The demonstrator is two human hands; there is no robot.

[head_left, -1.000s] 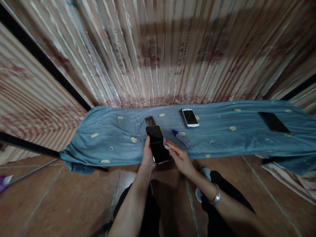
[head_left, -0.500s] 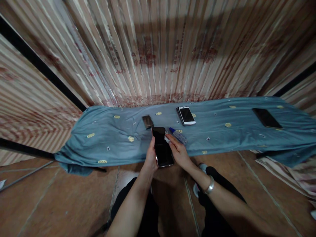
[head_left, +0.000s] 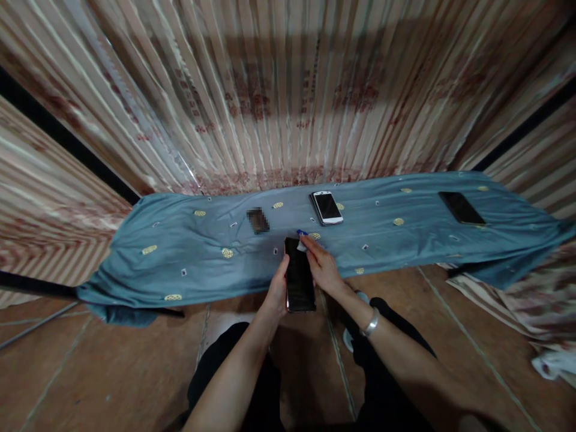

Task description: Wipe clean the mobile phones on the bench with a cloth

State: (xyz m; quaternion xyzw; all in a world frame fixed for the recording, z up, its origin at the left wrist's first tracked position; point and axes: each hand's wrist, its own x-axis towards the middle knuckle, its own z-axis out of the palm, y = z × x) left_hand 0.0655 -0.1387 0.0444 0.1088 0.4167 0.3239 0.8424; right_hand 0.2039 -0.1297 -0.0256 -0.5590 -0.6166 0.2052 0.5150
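Observation:
My left hand grips a dark smartphone along its left side, with the screen facing up. The phone is held just above the front edge of the cloth-covered surface. My right hand has its fingers closed on a small white wipe at the phone's upper right corner. Right behind those fingers, the blue cap of a bottle shows; its body is mostly hidden by my right hand.
A teal patterned cloth covers the narrow surface. On it lie a white phone on top of a dark one, a black phone at the right, and a blurred-out brown item. A striped curtain hangs behind.
My right hand with the wipe has moved up the screen to the phone's top corner. The phone sits slightly nearer me, and the bottle is now mostly covered. The view has shifted a little.

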